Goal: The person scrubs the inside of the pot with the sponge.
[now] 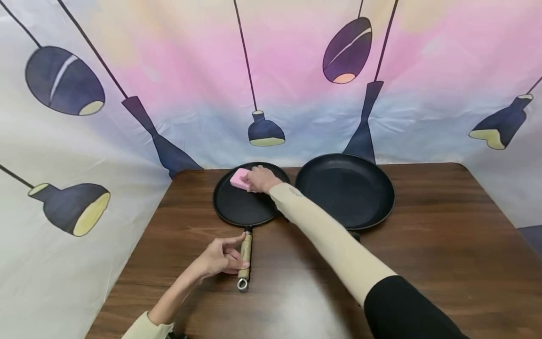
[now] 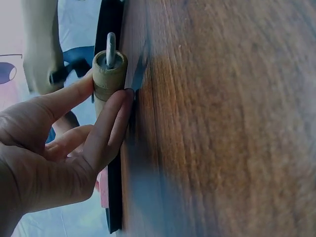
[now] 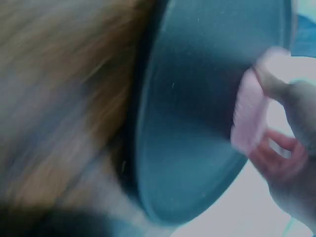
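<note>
A flat black pan [image 1: 241, 209] with a wooden handle lies on the table. My left hand [image 1: 220, 256] grips that handle [image 1: 245, 252] between thumb and fingers, near the metal ring at its end; the left wrist view shows the handle [image 2: 109, 79] end-on. Over the far part of the pan, my right hand [image 1: 261, 179] holds a pink sponge [image 1: 240, 179] against the cooking surface. In the right wrist view the sponge [image 3: 249, 113] is pinched between thumb and fingers, somewhat blurred, with the pan [image 3: 197, 113] beneath it.
A larger black frying pan [image 1: 345, 190] stands just right of the flat pan, its handle partly hidden under my right forearm. Both are on a brown wooden table [image 1: 444, 245]. Behind the table's far edge hangs a cloth [image 1: 190, 94] printed with lamps.
</note>
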A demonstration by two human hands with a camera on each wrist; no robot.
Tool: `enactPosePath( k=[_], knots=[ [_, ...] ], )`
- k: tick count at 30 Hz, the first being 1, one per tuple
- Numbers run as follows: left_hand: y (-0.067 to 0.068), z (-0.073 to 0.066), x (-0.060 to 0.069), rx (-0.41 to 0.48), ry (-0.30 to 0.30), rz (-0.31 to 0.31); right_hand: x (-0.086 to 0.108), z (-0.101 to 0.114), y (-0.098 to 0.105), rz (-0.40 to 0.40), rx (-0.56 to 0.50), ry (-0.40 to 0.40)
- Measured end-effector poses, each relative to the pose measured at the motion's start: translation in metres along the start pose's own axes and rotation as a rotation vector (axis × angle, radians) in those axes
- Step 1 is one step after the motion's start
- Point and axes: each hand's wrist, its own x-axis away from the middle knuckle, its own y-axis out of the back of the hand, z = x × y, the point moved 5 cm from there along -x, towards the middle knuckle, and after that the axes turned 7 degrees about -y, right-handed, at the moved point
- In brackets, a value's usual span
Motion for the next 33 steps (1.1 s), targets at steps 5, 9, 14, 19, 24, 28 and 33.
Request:
enactPosePath(
  k=[5,9,14,19,24,28,33],
  knots=[
    [-0.003,-0.001,-0.003,-0.022,-0.015,-0.01,-0.007,-0.004,-0.006,-0.024,0.141,-0.068],
    [-0.005,-0.001,-0.006,-0.05,-0.002,-0.006,0.011,-0.006,-0.006,0.048,0.16,0.039],
    [-0.002,0.001,-0.002,-0.064,0.004,0.005,0.04,0.012,-0.005,0.166,0.06,0.236],
    [-0.001,0.0,-0.001,-0.072,-0.028,0.011,0.066,0.032,-0.007,0.183,0.067,0.309],
    [0.001,-0.002,-0.001,-0.104,-0.033,-0.002,0.054,0.038,-0.005,0.16,0.016,0.24],
    [0.0,-0.001,-0.002,-0.097,-0.037,-0.014,0.023,0.037,-0.005,0.045,0.052,0.067],
    [0.003,-0.002,-0.001,-0.142,-0.045,-0.027,-0.012,0.037,-0.011,-0.043,0.122,-0.176]
  ],
)
